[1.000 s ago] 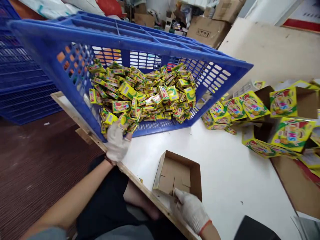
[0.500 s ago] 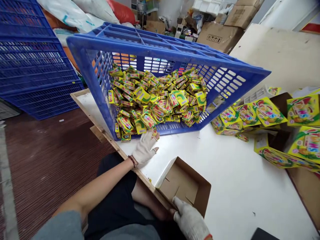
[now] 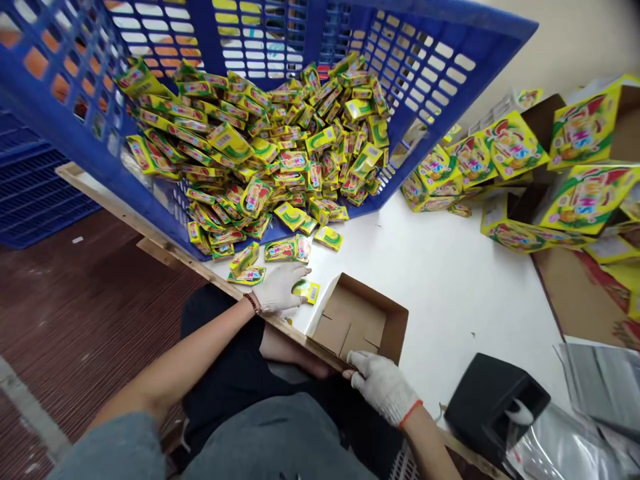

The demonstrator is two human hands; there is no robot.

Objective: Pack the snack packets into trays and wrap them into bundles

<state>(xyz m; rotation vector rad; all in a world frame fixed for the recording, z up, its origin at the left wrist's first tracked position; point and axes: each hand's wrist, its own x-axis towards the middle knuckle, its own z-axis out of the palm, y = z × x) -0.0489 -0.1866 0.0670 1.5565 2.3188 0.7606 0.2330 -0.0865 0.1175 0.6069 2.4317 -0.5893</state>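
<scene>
My left hand (image 3: 281, 288), in a white glove with bare fingertips, lies low on the white tabletop with its fingers apart. A small yellow candy box (image 3: 311, 292) lies at its thumb and fingers. More such boxes, among them a loose one (image 3: 329, 238), are on the table between this hand and the tipped blue crate (image 3: 345, 212). The crate holds a heap of the same boxes (image 3: 255, 147). My right hand (image 3: 383, 383), gloved too, grips the near wall of an open cardboard box (image 3: 395, 327), thumb outside and fingers inside. Nothing lies in that box.
Printed yellow display cartons (image 3: 580, 200) stand at the right of the white table (image 3: 435, 267). A black holder (image 3: 495, 407) and clear plastic bags (image 3: 565, 440) are at the lower right. Another blue crate (image 3: 40, 187) stands on the floor at the left.
Several small boxes have come out of the crate onto the table near my left hand, which has drawn back toward me. My view has tipped down. My right hand keeps its grip.
</scene>
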